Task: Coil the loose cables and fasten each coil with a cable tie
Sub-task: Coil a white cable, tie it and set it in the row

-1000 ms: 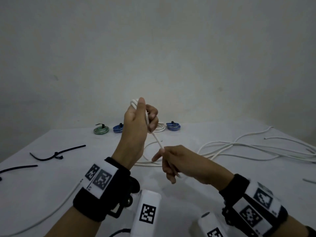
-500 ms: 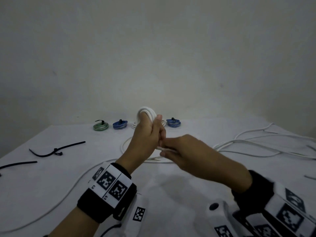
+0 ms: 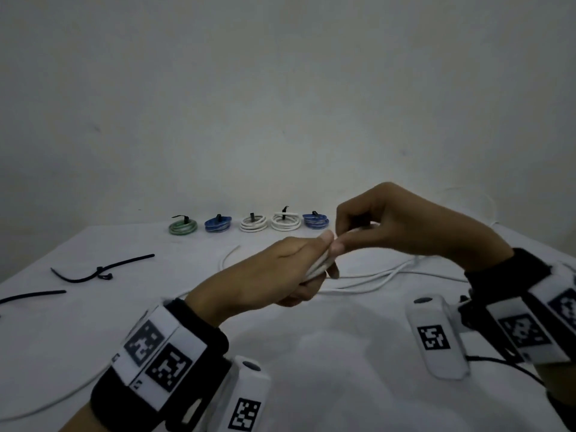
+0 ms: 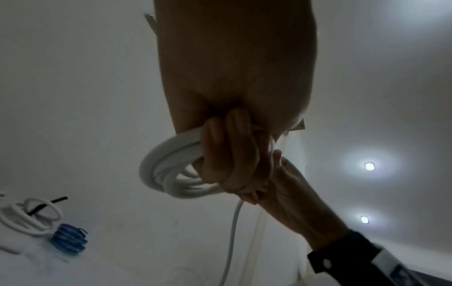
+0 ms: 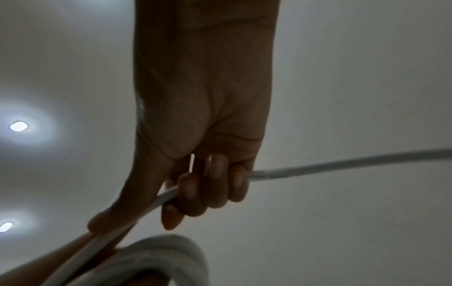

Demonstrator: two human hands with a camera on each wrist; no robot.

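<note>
My left hand point(image 3: 314, 263) grips a small coil of white cable point(image 4: 171, 168) above the table, fingers curled round its loops. My right hand point(image 3: 358, 232) is just to its right, pinching the free run of the same white cable point(image 5: 318, 168) against the coil. The cable's loose tail point(image 3: 374, 280) trails right across the white table point(image 3: 311, 353). Two black cable ties point(image 3: 103, 271) lie at the left. The coil is mostly hidden by my fingers in the head view.
Several tied coils sit in a row at the table's far edge: green point(image 3: 183, 226), blue point(image 3: 218, 224), two white point(image 3: 253, 223), and another blue point(image 3: 315, 221). Another loose white cable point(image 3: 46, 406) runs along the near left. A bare wall stands behind.
Both hands have dropped lower and moved right. The right hand came up from below the coil to its right side, laying another turn of cable onto it. The left hand's fist now lies flatter.
</note>
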